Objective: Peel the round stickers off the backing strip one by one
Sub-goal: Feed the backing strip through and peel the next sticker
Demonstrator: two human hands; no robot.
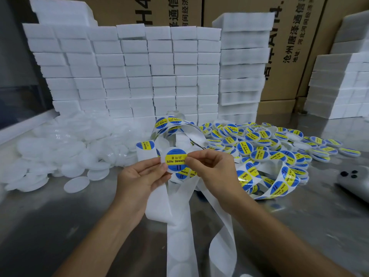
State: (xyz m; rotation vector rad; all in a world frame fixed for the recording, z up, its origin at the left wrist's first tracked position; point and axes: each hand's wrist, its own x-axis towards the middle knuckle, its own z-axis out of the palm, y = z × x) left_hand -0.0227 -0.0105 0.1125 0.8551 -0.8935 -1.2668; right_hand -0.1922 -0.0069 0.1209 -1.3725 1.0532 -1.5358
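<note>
A bare stretch of the shiny grey table (60, 226) is seen at the near left, and another at the near right; the far edge is closed off by a wall of stacked white foam blocks (139, 76), with cardboard boxes (289, 47) behind. The left side is taken up by a heap of plain white discs (60, 152), and the right by a pile of labelled discs (279, 140). A grey device (353, 182) is cut off by the right edge.

The backing strip (177, 226) is held up over the middle of the table, its bare white length hanging toward the near edge in loops, with round marks left on it. Its loaded part is coiled beyond and to the right of the hands. One round sticker (175, 159) is held between both hands: it is blue with a yellow band printed "SOLDERING PASTE". Its left rim is pinched by the left hand (139, 176), fingers curled, which also seems to hold the strip behind it; its right rim is pinched by the thumb and forefinger of the right hand (209, 168). Whether the sticker is fully free of the strip cannot be told.
</note>
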